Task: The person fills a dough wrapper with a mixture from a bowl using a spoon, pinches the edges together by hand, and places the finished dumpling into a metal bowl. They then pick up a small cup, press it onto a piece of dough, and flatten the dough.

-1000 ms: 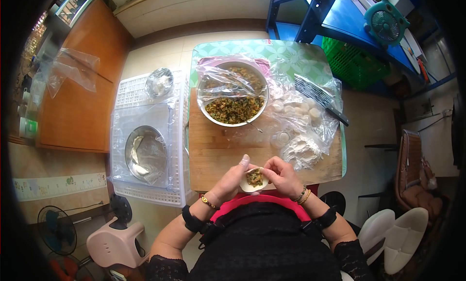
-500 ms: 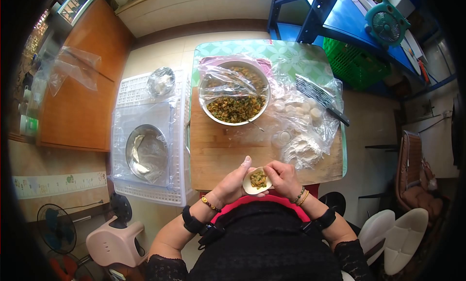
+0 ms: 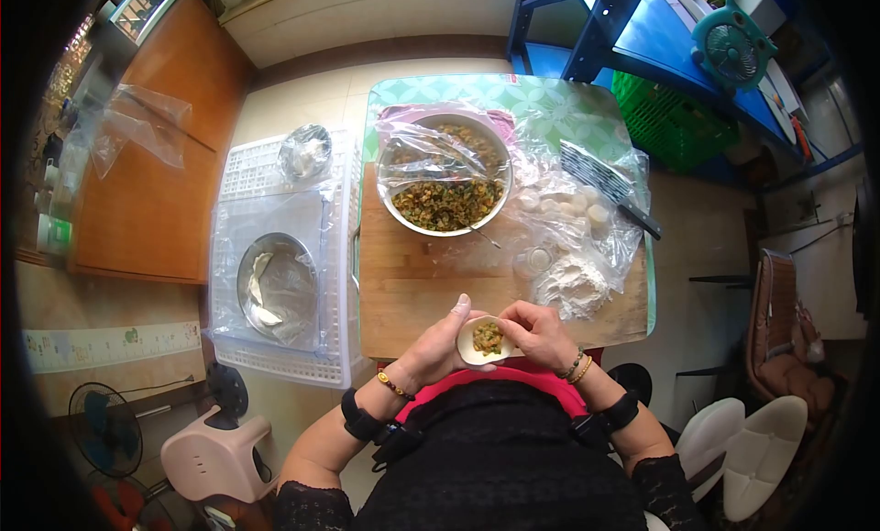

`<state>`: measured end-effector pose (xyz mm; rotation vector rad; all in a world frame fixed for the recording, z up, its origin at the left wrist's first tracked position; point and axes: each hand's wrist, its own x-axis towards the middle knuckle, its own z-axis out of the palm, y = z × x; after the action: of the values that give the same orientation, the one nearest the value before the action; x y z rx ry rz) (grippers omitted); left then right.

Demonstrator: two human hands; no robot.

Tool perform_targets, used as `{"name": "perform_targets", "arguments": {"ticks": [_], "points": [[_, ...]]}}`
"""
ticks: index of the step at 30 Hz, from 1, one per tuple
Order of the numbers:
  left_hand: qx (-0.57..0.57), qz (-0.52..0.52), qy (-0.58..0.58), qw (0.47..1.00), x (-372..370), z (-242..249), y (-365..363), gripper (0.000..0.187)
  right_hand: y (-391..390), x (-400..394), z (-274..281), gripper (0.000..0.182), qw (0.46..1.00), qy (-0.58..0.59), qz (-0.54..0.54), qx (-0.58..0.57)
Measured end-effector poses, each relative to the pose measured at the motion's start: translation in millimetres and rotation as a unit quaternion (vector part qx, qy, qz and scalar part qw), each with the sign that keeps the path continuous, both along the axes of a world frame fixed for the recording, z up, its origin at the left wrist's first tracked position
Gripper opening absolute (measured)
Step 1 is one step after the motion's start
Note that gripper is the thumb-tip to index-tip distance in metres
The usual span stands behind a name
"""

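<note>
A round dumpling wrapper (image 3: pixel 469 353) with a mound of chopped green-brown filling (image 3: pixel 488 337) on it lies across my left hand (image 3: pixel 438 346). The left fingers cup it from below, with the thumb raised off to the side. My right hand (image 3: pixel 541 334) pinches the wrapper's right edge between thumb and fingers. Beyond my hands stands a white bowl of filling (image 3: pixel 447 206), partly draped in plastic film (image 3: pixel 431 160). The handle of a utensil (image 3: pixel 486 238) sticks out over the bowl's near rim.
Flour (image 3: pixel 576 288), covered dough pieces (image 3: pixel 596 216) and a black-handled knife (image 3: pixel 639 221) lie on the right of the wooden board (image 3: pixel 412 293). At left, a steel bowl (image 3: pixel 278 247) with white dumplings rests on a plastic-covered white crate (image 3: pixel 321 370).
The wrapper has shifted slightly in my hands and its surface faces up a little more openly. My right hand still pinches its edge; little else differs.
</note>
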<state>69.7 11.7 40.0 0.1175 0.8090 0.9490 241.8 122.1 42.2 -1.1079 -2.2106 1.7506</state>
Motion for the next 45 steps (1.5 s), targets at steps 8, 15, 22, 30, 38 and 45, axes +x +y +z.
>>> {"name": "perform_targets", "arguments": {"ticks": [8, 15, 22, 30, 38, 45], "points": [[-0.011, -0.039, 0.061, 0.997, 2, -3, -2, 0.071, -7, -8, 4, 0.011, 0.988, 0.057, 0.056, 0.13], [-0.003, -0.076, 0.136, 0.988, 4, -3, -1, 0.073, -9, -7, -1, 0.01, 0.978, 0.073, 0.088, 0.177], [0.061, -0.084, 0.246, 0.964, 2, -10, -2, 0.071, -10, -8, 1, 0.012, 0.988, 0.082, 0.041, 0.125], [0.003, -0.028, 0.067, 0.997, 3, 12, 4, 0.074, -9, -9, 6, 0.018, 0.998, 0.053, -0.001, 0.027], [0.033, -0.041, 0.049, 0.997, 7, 13, 3, 0.074, -6, -10, 3, 0.017, 0.99, 0.088, 0.012, 0.113], [0.007, -0.022, 0.024, 0.999, 12, 16, 3, 0.075, -3, -8, -2, 0.016, 0.968, 0.076, 0.057, 0.234]]}}
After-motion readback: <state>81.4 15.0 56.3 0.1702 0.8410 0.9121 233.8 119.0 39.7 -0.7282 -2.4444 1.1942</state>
